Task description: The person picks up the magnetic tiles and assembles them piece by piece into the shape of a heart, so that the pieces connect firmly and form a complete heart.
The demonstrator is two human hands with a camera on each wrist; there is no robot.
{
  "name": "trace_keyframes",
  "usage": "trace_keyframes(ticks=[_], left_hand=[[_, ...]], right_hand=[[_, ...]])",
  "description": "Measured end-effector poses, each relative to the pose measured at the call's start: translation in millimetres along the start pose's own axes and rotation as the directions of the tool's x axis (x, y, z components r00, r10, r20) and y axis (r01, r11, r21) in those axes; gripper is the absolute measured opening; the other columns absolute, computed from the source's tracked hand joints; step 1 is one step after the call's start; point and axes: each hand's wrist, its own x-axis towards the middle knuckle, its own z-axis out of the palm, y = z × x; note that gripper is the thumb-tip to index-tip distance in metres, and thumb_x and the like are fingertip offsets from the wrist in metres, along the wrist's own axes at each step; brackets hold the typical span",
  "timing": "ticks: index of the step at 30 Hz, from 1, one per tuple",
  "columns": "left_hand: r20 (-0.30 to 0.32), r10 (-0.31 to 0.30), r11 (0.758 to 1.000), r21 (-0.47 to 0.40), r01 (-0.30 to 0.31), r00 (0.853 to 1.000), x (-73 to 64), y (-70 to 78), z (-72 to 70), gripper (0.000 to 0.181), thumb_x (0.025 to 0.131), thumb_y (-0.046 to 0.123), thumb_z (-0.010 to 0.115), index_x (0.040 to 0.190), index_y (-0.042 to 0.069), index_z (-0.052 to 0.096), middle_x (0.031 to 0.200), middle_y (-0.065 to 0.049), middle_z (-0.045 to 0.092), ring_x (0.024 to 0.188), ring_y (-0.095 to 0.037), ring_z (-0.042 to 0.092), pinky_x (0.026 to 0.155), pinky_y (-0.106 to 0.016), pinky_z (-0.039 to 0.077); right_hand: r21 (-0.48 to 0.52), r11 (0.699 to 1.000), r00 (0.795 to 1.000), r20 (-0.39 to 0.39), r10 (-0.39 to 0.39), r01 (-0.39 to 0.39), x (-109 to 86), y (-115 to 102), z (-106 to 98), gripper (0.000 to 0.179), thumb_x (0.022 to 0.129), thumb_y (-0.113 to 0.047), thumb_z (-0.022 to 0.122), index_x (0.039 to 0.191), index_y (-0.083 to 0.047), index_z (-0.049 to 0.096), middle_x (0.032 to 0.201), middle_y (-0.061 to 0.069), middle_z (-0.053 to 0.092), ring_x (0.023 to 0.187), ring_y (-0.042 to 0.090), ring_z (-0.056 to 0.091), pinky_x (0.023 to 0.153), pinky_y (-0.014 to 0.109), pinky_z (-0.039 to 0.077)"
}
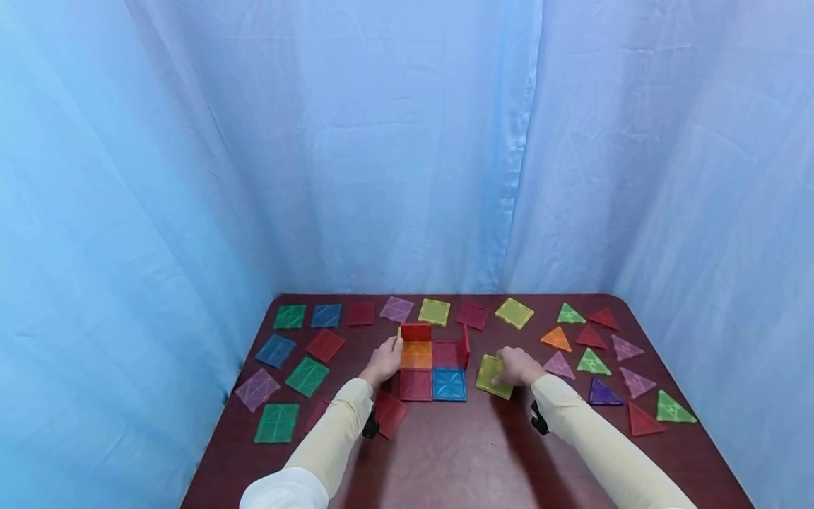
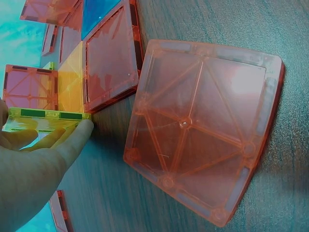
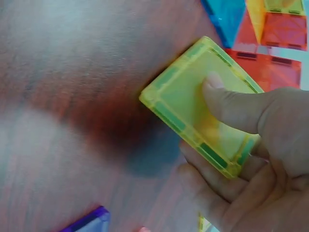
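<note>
Two rows of flat square magnetic tiles form a base: an orange tile [image 1: 416,355] and a red one behind, another red tile [image 1: 416,386] and a blue tile [image 1: 449,385] in front. Upright red tiles stand at the back [image 1: 416,332] and right side [image 1: 466,346]. At the left side my left hand [image 1: 384,360] holds an upright yellow tile [image 2: 43,114], its fingers along the outer face; the thumb is mostly out of view. To the right of the base, my right hand [image 1: 518,367] grips a yellow square tile [image 3: 188,106], thumb on top and fingers underneath.
A loose red tile [image 2: 193,130] lies beside my left wrist. Several square tiles, such as a green one [image 1: 276,423], spread over the left and back of the dark table [image 1: 445,459]. Several triangles, including a purple one [image 1: 604,393], lie on the right. Curtains [image 1: 407,141] surround the table.
</note>
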Motion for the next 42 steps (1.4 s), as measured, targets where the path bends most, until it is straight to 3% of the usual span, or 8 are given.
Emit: trace_keyframes(ticks=[4,10,13,15,18,24,33,42], left_hand=[[-0.004,-0.006,1.0,-0.019,0.006,1.0,-0.7,-0.1,-0.6,0.051,0.111,0.028,0.035,0.146,-0.007,0.047,0.147,-0.027,0.052,0.139,-0.043,0.046,0.116,-0.055,0.037],[-0.017,-0.012,0.999,-0.036,0.012,1.0,-1.8,0.3,0.0,0.051,0.111,0.029,0.035,0.146,-0.005,0.047,0.147,-0.025,0.052,0.139,-0.043,0.046,0.116,-0.055,0.036],[-0.026,-0.011,0.999,-0.04,0.01,1.0,-1.5,-0.6,1.6,0.05,0.111,0.03,0.035,0.147,-0.003,0.048,0.146,-0.024,0.053,0.138,-0.041,0.047,0.115,-0.054,0.038],[-0.034,-0.009,0.999,-0.044,0.007,0.999,-1.0,-2.2,2.7,0.05,0.111,0.03,0.035,0.148,-0.001,0.047,0.146,-0.023,0.054,0.138,-0.04,0.048,0.114,-0.054,0.039],[-0.035,-0.019,0.999,-0.044,0.018,0.999,-0.5,-4.3,4.2,0.051,0.111,0.033,0.035,0.15,0.002,0.045,0.148,-0.02,0.054,0.139,-0.038,0.048,0.115,-0.052,0.039],[-0.041,-0.026,0.998,-0.05,0.024,0.999,0.2,-5.7,4.9,0.052,0.111,0.035,0.036,0.152,0.005,0.043,0.15,-0.018,0.052,0.139,-0.038,0.048,0.115,-0.052,0.038],[-0.022,-0.015,0.999,-0.049,0.014,1.0,-0.9,-4.3,4.6,0.052,0.111,0.034,0.035,0.153,0.004,0.042,0.151,-0.02,0.051,0.14,-0.04,0.046,0.115,-0.055,0.037],[-0.023,-0.012,0.999,-0.051,0.011,1.0,-1.5,-3.2,2.8,0.053,0.111,0.034,0.036,0.153,0.004,0.041,0.15,-0.02,0.052,0.14,-0.039,0.047,0.115,-0.054,0.038]], right_hand=[[0.051,0.999,0.999,0.034,-0.004,0.003,-2.3,-4.9,-9.8,0.024,0.088,-0.011,0.076,0.106,0.002,0.07,0.089,0.009,0.066,0.077,0.021,0.059,0.069,0.037,0.054],[0.079,0.995,0.996,0.079,0.049,-0.055,4.9,-9.7,-36.6,0.009,0.093,-0.009,0.068,0.098,-0.001,0.068,0.083,0.004,0.062,0.074,0.017,0.057,0.066,0.03,0.053],[0.023,1.0,1.0,0.0,-0.002,0.002,17.3,-11.9,-54.5,0.009,0.093,-0.004,0.06,0.084,-0.002,0.063,0.07,0.001,0.05,0.062,0.014,0.042,0.056,0.029,0.039],[-0.024,0.999,0.994,-0.103,-0.044,0.042,27.0,-16.0,-63.4,0.011,0.091,-0.003,0.059,0.081,-0.003,0.063,0.066,0.002,0.048,0.058,0.015,0.038,0.055,0.03,0.035],[0.001,0.999,0.976,-0.214,-0.051,0.053,37.0,-25.3,-70.0,0.016,0.089,-0.003,0.057,0.094,-0.001,0.071,0.074,0.008,0.062,0.057,0.016,0.045,0.054,0.031,0.04],[0.032,0.994,0.946,-0.311,-0.086,0.101,50.0,-48.8,-65.3,0.027,0.096,-0.006,0.053,0.113,-0.001,0.073,0.095,0.016,0.072,0.06,0.019,0.055,0.054,0.032,0.044],[-0.023,0.995,0.952,-0.289,-0.101,0.099,65.8,-73.2,-44.7,0.029,0.096,-0.009,0.056,0.12,-0.004,0.073,0.113,0.016,0.073,0.082,0.024,0.069,0.073,0.046,0.06],[-0.085,0.991,0.958,-0.259,-0.12,0.102,82.3,-83.1,-26.7,0.021,0.096,-0.01,0.059,0.108,-0.006,0.075,0.097,0.011,0.073,0.074,0.021,0.062,0.069,0.043,0.058]])
